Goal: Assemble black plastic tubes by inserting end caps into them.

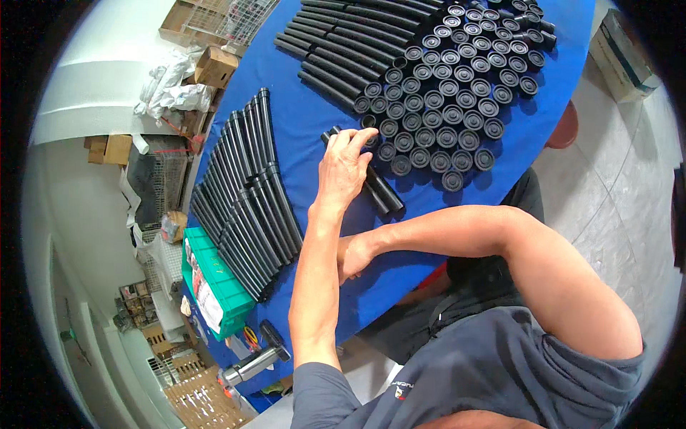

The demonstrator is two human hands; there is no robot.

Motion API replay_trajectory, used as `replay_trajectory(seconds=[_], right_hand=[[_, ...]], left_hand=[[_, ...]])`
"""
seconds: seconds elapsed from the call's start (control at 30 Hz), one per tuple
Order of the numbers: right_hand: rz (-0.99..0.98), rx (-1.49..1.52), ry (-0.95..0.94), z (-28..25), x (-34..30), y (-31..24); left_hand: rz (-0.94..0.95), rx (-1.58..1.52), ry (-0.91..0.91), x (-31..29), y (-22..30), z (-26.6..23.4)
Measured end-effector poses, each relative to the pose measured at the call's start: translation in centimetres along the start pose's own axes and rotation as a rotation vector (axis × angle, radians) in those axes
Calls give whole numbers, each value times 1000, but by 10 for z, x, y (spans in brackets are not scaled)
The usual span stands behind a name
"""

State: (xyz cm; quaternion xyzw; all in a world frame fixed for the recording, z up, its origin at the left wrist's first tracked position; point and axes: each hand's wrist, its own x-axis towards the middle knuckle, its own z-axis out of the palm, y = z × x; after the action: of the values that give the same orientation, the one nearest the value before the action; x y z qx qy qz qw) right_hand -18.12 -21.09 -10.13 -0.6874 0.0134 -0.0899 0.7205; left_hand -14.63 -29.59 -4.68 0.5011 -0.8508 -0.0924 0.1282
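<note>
My left hand [343, 168] reaches over the blue-covered table with thumb and forefinger closed round the edge of a black round cap [371, 141]. That cap is at the near left edge of a large group of similar round black caps [451, 114], most with ringed faces up. Beneath my left hand lie a few short black tubes [384, 191], partly hidden by it. My right hand [354, 256] is low over the cloth, crossing behind my left forearm. Its fingers are mostly covered by that forearm, so what they hold, if anything, cannot be seen.
Long black tubes [246, 193] lie in overlapping rows at left; more tubes [350, 43] lie at the far side. A green crate [232, 297] stands at the left edge, near a metal-and-black clamp-like tool [257, 357]. A cardboard box [622, 57] is on the floor at right.
</note>
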Motion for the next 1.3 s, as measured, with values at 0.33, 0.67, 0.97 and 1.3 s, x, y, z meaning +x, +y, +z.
replay_trajectory(seconds=[0.33, 0.67, 0.97, 1.3], right_hand=[[41, -92, -17, 0, 4, 2], [-38, -222, -55, -3, 4, -1], [-48, -275, -73, 1, 5, -3], [-390, -464, 82, 61, -67, -29]], left_hand=[[21, 13, 85, 4, -2, 14], [-242, -148, 385, -32, -39, -17], [-470, -88, 309, -85, -96, 6], [-557, -420, 440, -142, -77, 13]])
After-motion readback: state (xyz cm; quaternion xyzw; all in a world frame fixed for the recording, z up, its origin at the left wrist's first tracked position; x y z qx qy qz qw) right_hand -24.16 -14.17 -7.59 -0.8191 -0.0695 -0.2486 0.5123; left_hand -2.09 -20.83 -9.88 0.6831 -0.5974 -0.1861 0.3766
